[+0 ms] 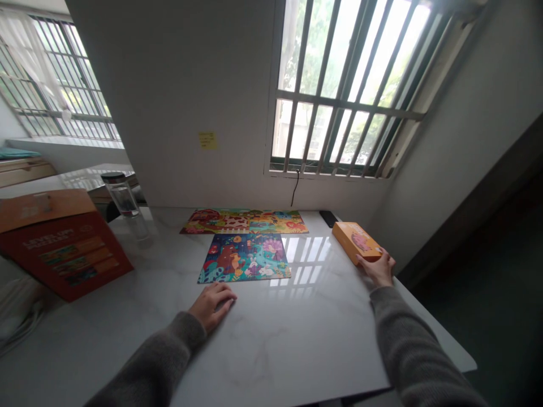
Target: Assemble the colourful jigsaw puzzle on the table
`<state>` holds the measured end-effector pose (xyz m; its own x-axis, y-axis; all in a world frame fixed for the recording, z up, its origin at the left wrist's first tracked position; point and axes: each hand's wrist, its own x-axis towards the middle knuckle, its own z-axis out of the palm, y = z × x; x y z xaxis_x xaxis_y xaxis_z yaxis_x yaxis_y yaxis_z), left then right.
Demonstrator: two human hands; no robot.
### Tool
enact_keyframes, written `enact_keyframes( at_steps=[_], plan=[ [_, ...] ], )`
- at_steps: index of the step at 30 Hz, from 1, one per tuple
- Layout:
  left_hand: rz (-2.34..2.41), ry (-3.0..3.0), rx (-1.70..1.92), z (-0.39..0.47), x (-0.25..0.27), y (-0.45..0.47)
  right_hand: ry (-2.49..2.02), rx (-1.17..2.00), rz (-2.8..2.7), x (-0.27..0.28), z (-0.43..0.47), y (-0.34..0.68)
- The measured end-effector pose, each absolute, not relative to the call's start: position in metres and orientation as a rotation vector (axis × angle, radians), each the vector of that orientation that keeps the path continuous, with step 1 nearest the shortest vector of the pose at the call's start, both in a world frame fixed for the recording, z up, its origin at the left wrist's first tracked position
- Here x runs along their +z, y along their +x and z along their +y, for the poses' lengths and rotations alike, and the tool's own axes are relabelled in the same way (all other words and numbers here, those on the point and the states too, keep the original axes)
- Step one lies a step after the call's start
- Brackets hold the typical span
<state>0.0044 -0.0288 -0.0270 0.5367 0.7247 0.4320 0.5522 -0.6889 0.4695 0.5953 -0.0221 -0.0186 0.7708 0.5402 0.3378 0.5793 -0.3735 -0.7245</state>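
Observation:
My right hand grips the near end of a small orange box with a pink picture on its top, at the table's right side. My left hand rests on the white table, fingers loosely bent and thumb apart, holding nothing. Just beyond it lies an assembled jigsaw puzzle with a dark blue and teal animal scene. Behind that, against the wall side, are more assembled puzzles showing a farm scene and a yellow-green scene.
A large orange-red puzzle carton stands at the left, with a lidded clear bottle behind it. A black phone-like object lies beyond the small box. White cables lie at the left edge. The marbled table ends at the right.

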Motion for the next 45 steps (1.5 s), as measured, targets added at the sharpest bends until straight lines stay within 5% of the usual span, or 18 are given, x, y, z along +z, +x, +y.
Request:
enact_keyframes(
  at_steps=[8, 21, 28, 45],
  plan=[
    [1.062, 2.465, 0.906, -0.027, -0.03, 0.005, -1.853, -0.115, -0.899, -0.019, -0.024, 0.56],
    [1.315, 1.751, 1.474, -0.003, -0.023, -0.019, -1.152, 0.319, -1.875, 0.017, -0.043, 0.363],
    [1.058, 1.308, 1.334, 0.0, -0.021, -0.022, -1.076, 0.332, -2.138, 0.019, -0.062, 0.323],
    [0.972, 1.325, 1.308, 0.0, -0.032, -0.013, -0.895, 1.073, -1.456, 0.014, -0.051, 0.31]
  ],
)
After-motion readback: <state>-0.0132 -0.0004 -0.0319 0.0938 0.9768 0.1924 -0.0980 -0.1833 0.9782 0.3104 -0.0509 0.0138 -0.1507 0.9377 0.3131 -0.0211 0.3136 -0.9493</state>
